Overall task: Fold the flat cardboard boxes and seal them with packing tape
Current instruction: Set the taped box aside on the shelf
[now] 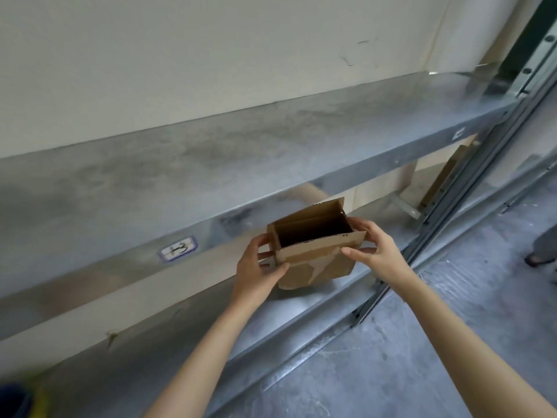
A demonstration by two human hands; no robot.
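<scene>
A small brown cardboard box (pixel 313 260) is held in the air in front of the metal shelving, opened into a rectangular tube with its dark inside facing me. Its top flaps stand up and the front flap hangs down. My left hand (pixel 259 267) grips the box's left side, thumb on the front face and fingers behind the left wall. My right hand (pixel 373 248) grips the right side, thumb across the front face and fingers round the right corner. No packing tape is in view.
A long galvanised metal shelf (pixel 211 164) runs across at chest height, with a label marked 13 (pixel 177 248) on its front edge. A lower shelf (pixel 301 312) sits beneath. Grey concrete floor (pixel 422 342) lies to the right, where another person's foot (pixel 539 259) shows.
</scene>
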